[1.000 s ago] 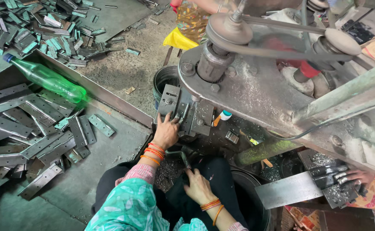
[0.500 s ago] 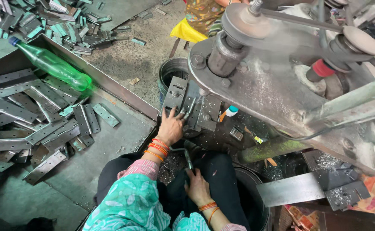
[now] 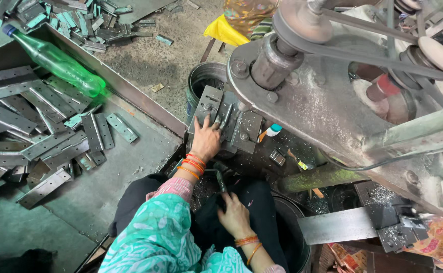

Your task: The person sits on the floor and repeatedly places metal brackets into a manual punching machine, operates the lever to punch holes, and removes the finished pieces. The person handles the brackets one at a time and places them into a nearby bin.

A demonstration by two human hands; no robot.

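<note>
Unmoved hands (image 3: 206, 141), L fingertips hidden.

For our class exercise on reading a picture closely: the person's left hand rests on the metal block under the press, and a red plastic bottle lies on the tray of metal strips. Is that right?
Not quite. In the head view the bottle is green with a blue cap, not red. The rest stands: the left hand rests on the metal block, and the bottle lies on the tray of metal strips.
</note>
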